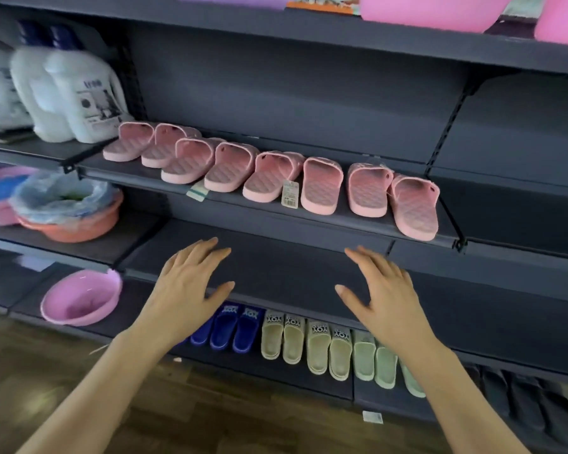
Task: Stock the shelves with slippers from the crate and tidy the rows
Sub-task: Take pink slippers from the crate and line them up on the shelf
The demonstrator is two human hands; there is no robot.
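The left hand (191,283) and right hand (381,290) are spread flat, holding nothing, over the middle shelf (282,263). The 8 pink slippers (269,172) sit on the upper shelf (341,224) beyond, heels toward the person. Their crowded left end lies nearer the left hand.

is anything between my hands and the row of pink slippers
Nothing visible. The left hand and right hand are open over the middle shelf; the pink slippers sit one shelf up, with only open air between.
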